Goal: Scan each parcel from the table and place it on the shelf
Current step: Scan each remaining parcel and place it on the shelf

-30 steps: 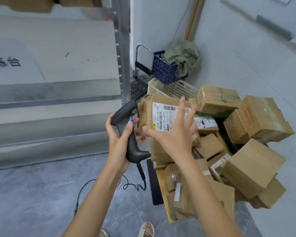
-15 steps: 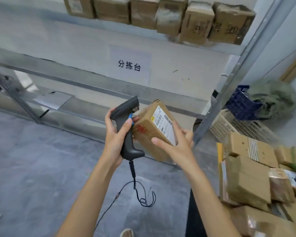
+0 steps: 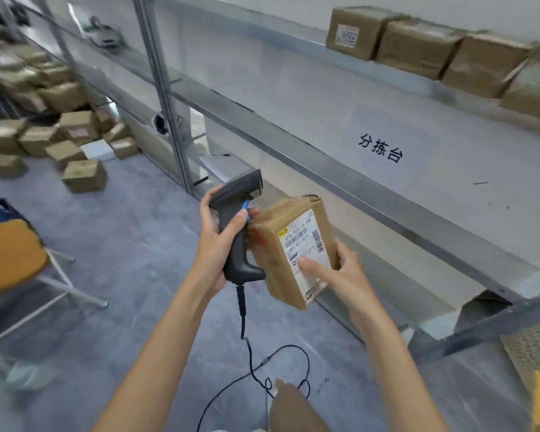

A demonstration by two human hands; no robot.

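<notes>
A black barcode scanner (image 3: 236, 226) is gripped by the left hand (image 3: 214, 244); a taped cardboard parcel (image 3: 293, 249) is held beside it by the right hand (image 3: 340, 272). Boxes (image 3: 418, 46), one labelled "922", are lined along the far shelf (image 3: 340, 176), marked "分拣台".

The small print on the label (image 3: 304, 254) of the parcel (image 3: 289, 247) is too blurred to read, and the right hand (image 3: 337, 275) covers its lower middle. The parcel hides the scanner (image 3: 236, 226) trigger side. Left of the parcel, the heap of boxes (image 3: 44, 120) smears with blur; the chair (image 3: 10, 260) and the row of shelved boxes (image 3: 449, 51) above run off the frame.
</notes>
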